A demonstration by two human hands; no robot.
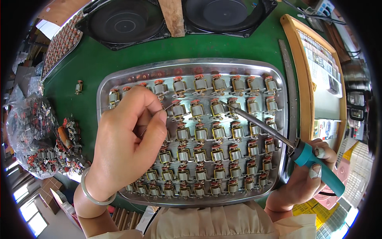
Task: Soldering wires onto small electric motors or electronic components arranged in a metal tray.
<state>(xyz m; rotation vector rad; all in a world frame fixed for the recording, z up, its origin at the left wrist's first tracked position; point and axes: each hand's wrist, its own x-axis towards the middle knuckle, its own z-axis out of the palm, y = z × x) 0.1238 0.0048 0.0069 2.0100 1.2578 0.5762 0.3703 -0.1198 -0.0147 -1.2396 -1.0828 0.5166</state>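
Observation:
My right hand (pixel 298 189) is wrapped round the teal handle of a soldering iron (pixel 264 127), its dark shaft slanting up and left. The iron's tip is at a small metal coil assembly (pixel 217 108) in the second row from the far side; whether they touch is hard to tell. My left hand (pixel 129 133) hovers over the tray's left part, thumb and forefinger pinched on thin solder wire (pixel 170 106), which reaches toward the coils. Rows of similar assemblies with red tops stand in a shiny metal tray (pixel 191 61). My left hand hides several of them.
Two black round-faced fans (pixel 125 26) stand at the back, a wood strip (pixel 172 18) between them. A metal ruler (pixel 287 67) and wood-framed case (pixel 306 99) lie right. Left are a lone coil (pixel 79 87), a plastic bag of parts (pixel 30 123) and another filled tray (pixel 63 44).

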